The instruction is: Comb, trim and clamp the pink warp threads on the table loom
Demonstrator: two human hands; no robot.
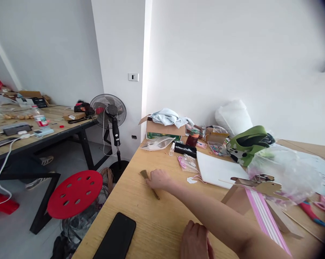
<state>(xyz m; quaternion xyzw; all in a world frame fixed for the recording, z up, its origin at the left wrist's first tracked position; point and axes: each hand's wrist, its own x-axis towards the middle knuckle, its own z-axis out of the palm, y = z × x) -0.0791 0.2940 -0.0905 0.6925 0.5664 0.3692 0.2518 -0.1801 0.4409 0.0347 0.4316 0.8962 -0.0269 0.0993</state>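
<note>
My right hand [160, 179] reaches across the wooden table [151, 219], its fingers closed on a small brush [144, 175]. The flared brown bristles stick out beyond the fingers on the far left side. Its thin handle shows below the hand, close to the tabletop. Nearer to me, at the bottom edge of the picture, my left hand [196, 240] lies by the table with its fingers curled together. Whatever is inside those fingers, if anything, is hidden. A black phone [115, 235] lies flat to the left of that hand.
A white foam sheet [219, 169], a small spray bottle [172, 149] and a black case [185, 149] lie behind my right arm. Cardboard pieces [240, 201], striped strips and a plastic bag [286, 176] crowd the right. A red stool [75, 194] and a fan [111, 111] stand left.
</note>
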